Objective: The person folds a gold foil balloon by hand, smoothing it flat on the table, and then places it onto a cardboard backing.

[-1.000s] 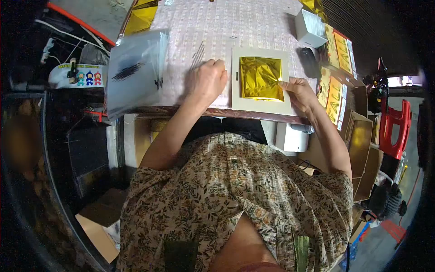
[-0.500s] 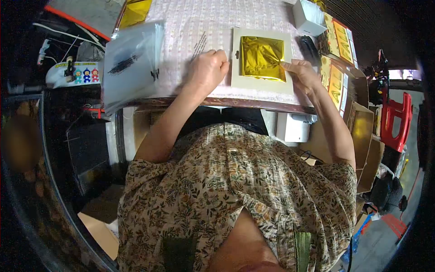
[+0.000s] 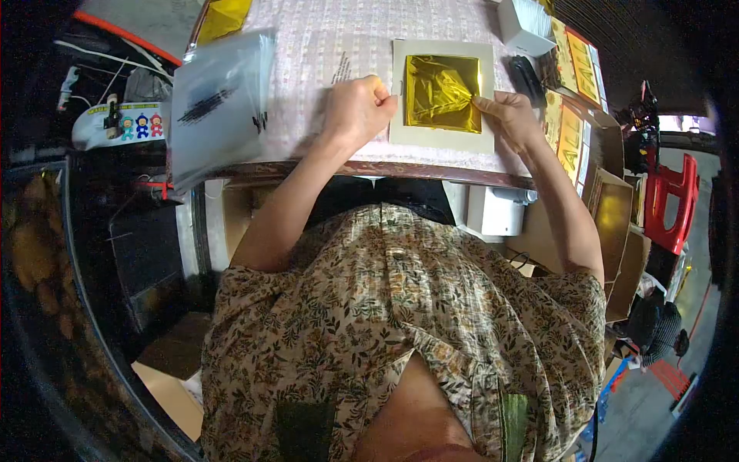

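1. While my right hand point(image 3: 516, 119) lies at the right side of the gold foil square point(image 3: 440, 91), its thumb presses the foil's edge; whether the other fingers grip the beige card point(image 3: 439, 143) underneath, I cannot tell.
2. My left hand point(image 3: 356, 114) is curled into a loose fist beside the card's left edge; its fingers are closed, though I cannot see whether they hold anything; small dark print shows just beyond it.
3. Foil and card lie near the front edge of the cloth-covered table point(image 3: 323, 19); clear plastic sleeves point(image 3: 206, 142) are piled to the left; a white box of cards point(image 3: 526, 35) stands beyond, to the right.
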The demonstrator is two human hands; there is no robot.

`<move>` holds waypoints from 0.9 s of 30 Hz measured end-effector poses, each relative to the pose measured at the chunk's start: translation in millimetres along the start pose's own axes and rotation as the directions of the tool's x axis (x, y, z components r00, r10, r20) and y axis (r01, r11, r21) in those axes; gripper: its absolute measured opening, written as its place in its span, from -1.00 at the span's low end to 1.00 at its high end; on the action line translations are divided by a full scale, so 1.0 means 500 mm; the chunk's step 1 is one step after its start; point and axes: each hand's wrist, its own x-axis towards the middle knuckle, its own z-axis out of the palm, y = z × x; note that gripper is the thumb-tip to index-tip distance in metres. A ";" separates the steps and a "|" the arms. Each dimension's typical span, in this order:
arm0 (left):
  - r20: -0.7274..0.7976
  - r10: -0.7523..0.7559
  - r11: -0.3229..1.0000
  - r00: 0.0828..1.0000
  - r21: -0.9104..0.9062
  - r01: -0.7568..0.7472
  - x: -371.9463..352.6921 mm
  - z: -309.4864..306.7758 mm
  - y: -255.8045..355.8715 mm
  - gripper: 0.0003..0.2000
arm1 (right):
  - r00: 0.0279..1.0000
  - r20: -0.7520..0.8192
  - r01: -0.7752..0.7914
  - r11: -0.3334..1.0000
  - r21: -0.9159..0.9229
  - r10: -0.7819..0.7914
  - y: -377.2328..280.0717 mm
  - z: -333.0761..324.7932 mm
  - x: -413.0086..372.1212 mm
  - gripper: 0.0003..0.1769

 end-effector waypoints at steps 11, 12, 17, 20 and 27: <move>0.121 -0.140 0.990 0.983 0.031 0.137 0.013 -0.002 0.005 -0.73 | 1.000 0.000 -0.028 0.989 -0.142 0.028 -0.019 0.017 0.001 -0.85; 0.115 -0.140 0.990 0.983 0.030 0.137 0.013 -0.001 0.002 -0.73 | 0.999 -0.019 -0.049 0.989 -0.139 0.046 0.009 0.009 0.016 -0.85; 0.031 0.005 0.995 1.000 0.101 -0.008 0.010 0.009 -0.013 -0.74 | 0.998 0.028 -0.055 0.997 -0.050 0.056 0.016 0.052 0.020 -0.80; 0.054 0.038 0.986 0.998 0.162 -0.046 0.007 -0.003 -0.002 -0.74 | 0.998 0.028 -0.060 0.997 0.042 0.059 0.040 0.068 0.046 -0.79; -0.095 0.279 0.925 0.956 0.293 -0.241 0.018 -0.018 0.006 -0.75 | 0.996 -0.038 -0.071 0.971 0.227 0.082 -0.015 0.191 0.024 -0.76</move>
